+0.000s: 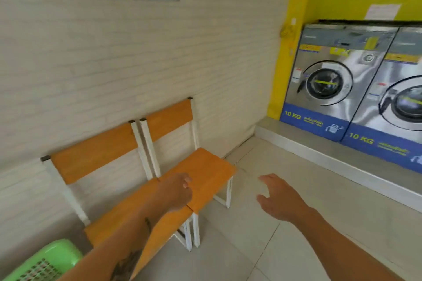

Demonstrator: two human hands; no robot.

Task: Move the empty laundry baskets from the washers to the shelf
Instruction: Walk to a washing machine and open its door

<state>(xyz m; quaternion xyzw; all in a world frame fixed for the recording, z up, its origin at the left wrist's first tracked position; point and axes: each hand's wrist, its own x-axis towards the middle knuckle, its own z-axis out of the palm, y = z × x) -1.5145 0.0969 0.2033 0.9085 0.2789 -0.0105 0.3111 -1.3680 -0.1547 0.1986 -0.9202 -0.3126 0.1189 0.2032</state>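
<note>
basket [43,262] green, at 7 o'clock by the chairs [159,166] | left grip [177,190] loosely curled, holds nothing | right grip [279,198] spread open, holds nothing | likely light, stiff, perforated plastic; take by rim | washers [356,89] at 2 o'clock

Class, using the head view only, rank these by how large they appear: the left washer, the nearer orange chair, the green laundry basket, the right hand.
1. nearer orange chair
2. left washer
3 and 4. green laundry basket and right hand: look alike, and the basket is cut off at the frame edge, so unranked.
</note>
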